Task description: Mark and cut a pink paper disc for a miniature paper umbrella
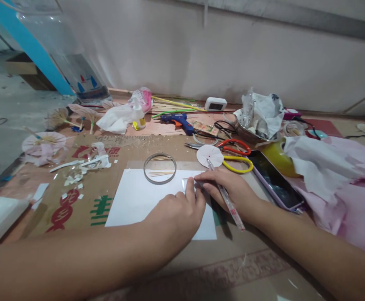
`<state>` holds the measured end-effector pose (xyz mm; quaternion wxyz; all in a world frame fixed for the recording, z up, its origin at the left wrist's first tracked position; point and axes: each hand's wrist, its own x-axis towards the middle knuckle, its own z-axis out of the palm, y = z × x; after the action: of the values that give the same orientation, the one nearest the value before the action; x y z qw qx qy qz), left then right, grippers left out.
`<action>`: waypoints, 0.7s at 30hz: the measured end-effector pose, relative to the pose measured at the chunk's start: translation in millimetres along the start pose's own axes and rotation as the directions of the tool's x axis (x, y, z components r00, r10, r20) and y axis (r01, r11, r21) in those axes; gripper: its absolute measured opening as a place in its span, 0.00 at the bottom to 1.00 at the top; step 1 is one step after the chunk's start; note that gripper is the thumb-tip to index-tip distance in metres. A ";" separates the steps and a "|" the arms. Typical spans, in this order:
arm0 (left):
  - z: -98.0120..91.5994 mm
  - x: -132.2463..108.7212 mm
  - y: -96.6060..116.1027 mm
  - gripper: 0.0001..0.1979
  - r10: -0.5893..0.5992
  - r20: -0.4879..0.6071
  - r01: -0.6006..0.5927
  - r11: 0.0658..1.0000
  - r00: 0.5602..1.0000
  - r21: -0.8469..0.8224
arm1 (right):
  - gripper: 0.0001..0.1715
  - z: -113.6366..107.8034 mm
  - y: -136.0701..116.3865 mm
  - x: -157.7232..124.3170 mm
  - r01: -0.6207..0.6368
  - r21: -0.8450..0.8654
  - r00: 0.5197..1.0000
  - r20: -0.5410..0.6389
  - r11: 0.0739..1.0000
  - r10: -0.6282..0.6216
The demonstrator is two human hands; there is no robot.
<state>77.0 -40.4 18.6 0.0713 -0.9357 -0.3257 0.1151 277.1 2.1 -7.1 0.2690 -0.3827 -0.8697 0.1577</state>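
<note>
My left hand [179, 213] is closed over a sheet of white paper [132, 205], its fingertips on a small clear, flat piece [185, 183]. My right hand [232, 190] meets it there, with thumb and forefinger at the same piece. A clear-barrelled pen [232, 207] is tucked in my right hand, tip pointing away. Just beyond that tip lies a round white paper disc [209, 156], partly over scissors [236, 146] with red and yellow handles. Left of the hands, a ring [145, 171] sits at the paper's far edge, thin sticks [161, 173] inside it.
Cardboard [82, 184] covers the table. Behind are a blue glue gun [179, 122], a glue bottle [138, 115] and a metal bowl [254, 133] of wrappings. A phone [274, 179] and pink cloth [351, 209] lie right. Paper scraps [75, 179] and a white container [0, 213] are left.
</note>
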 end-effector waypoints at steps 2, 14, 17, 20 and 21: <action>-1.0 0.3 0.4 0.23 -0.005 0.008 0.005 1.000 1.000 -0.005 | 0.10 0.2 0.5 0.1 0.001 0.005 1.000 0.000 1.000 -0.001; 4.9 1.0 1.6 0.20 -0.027 -0.033 0.026 1.000 0.999 -0.008 | 0.12 -1.9 -0.9 1.9 0.059 -0.053 0.998 0.039 0.997 -0.057; 4.7 2.0 1.0 0.21 -0.030 -0.031 0.030 0.999 0.999 -0.012 | 0.11 -2.3 -2.1 2.7 0.054 -0.049 0.998 0.033 0.997 -0.053; 3.9 1.9 0.7 0.21 -0.026 -0.023 0.026 1.000 0.999 -0.013 | 0.11 -2.7 -2.7 3.3 0.051 -0.051 0.998 0.036 0.997 -0.050; 3.7 1.7 0.6 0.21 -0.025 -0.020 0.024 1.000 0.999 -0.009 | 0.11 -2.6 -2.7 3.4 0.047 -0.048 0.998 0.035 0.998 -0.045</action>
<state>77.7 -39.6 14.7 0.0719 -0.9331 -0.3369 0.1032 275.1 3.2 -2.5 0.2484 -0.3663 -0.8863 0.1364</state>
